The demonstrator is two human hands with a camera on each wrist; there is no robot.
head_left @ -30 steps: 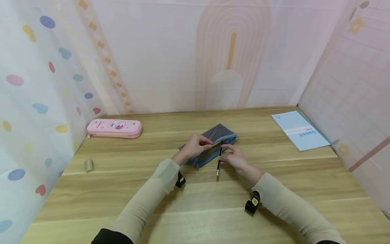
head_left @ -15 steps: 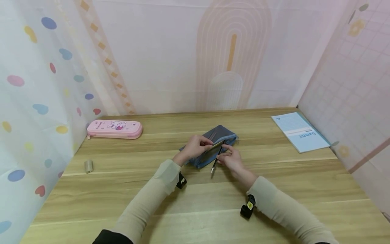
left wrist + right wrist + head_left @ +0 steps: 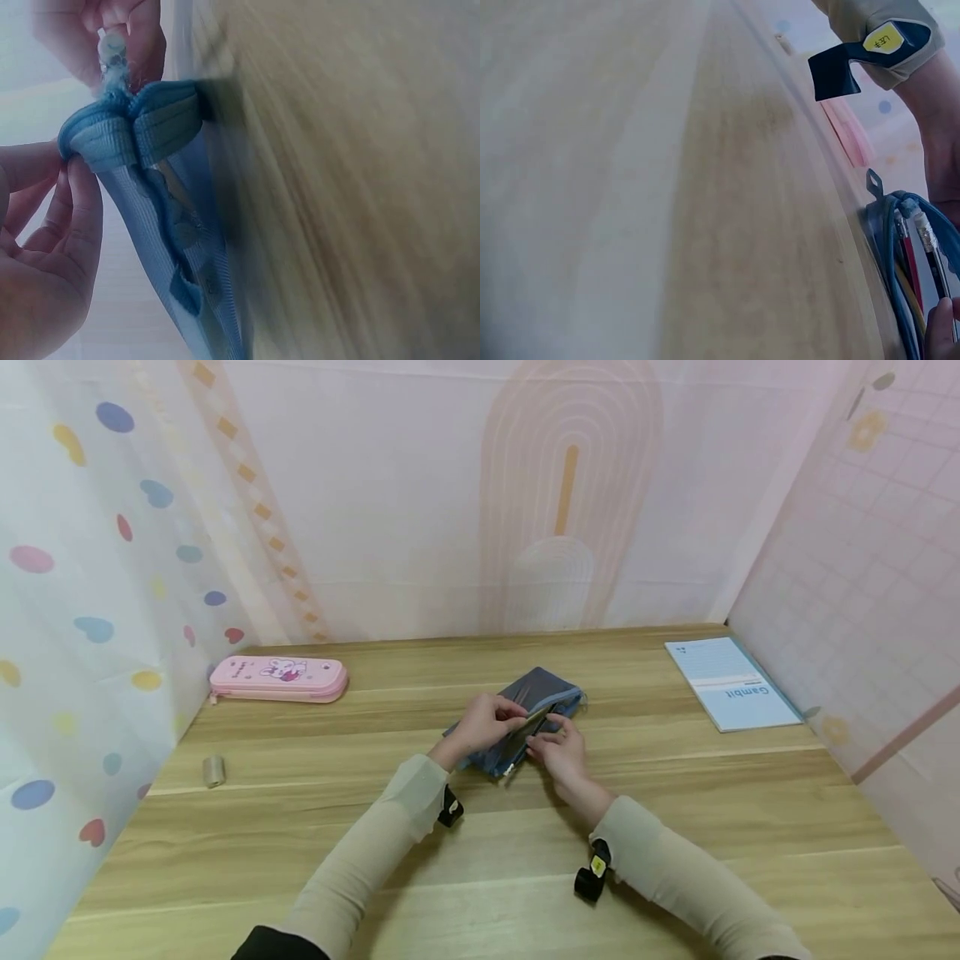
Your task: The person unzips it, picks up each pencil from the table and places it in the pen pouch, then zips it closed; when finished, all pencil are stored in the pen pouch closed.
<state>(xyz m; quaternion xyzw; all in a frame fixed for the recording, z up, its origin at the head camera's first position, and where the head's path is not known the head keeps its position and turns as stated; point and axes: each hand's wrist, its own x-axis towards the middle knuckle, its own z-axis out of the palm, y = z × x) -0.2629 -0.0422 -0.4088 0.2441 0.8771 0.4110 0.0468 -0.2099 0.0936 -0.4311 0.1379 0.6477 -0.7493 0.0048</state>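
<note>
A blue zippered pouch (image 3: 542, 687) lies mid-table, its zip side facing the person. My left hand (image 3: 482, 723) pinches the pouch's upper edge; in the left wrist view the thumb and fingers of the left hand (image 3: 49, 255) grip the blue edge (image 3: 97, 142). My right hand (image 3: 564, 756) holds a dark pencil (image 3: 515, 763) at the opening, its eraser end toward the pouch's near left corner. The right wrist view shows that pencil (image 3: 934, 262) within the open zip, beside a red pencil (image 3: 910, 262), with right-hand fingers (image 3: 939, 330) on it.
A pink pencil case (image 3: 279, 678) lies at the back left, with a small greyish cylinder (image 3: 213, 771) nearer the left edge. A light blue notebook (image 3: 735, 685) lies at the back right. Curtains stand behind and at both sides of the wooden table (image 3: 480, 893).
The pencil has swung from nearly upright in view to slanting along the pouch, its eraser end moving left and into the opening. My right hand has shifted left; my left hand keeps its grip.
</note>
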